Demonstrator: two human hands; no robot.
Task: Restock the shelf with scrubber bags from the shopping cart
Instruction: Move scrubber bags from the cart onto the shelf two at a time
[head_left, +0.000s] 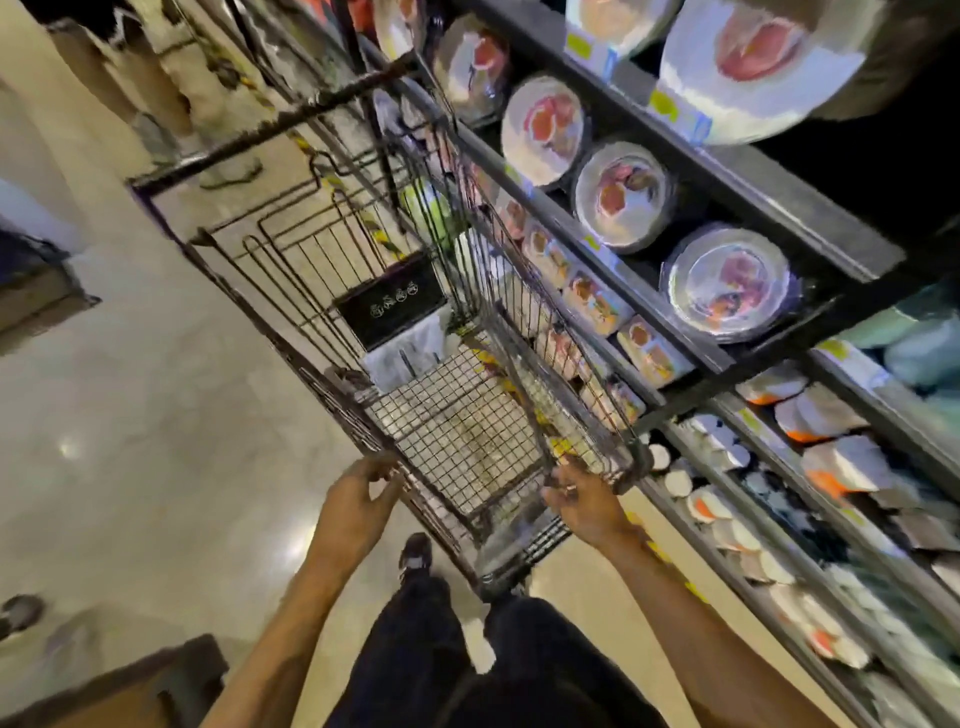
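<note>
shopping cart hugging the shelf
right hand grips its rim, left hand loose; uneven push could scrape rightward.

Arms outstretched, left grip loosely curled, right grip seemingly clenched (blurred).

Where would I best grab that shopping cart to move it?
Grip the shopping cart by the top rim wire of its near end, one hand per corner, from the person's side: that rim is bare, thin enough to curl fingers round, and the right hand is on it.
</note>
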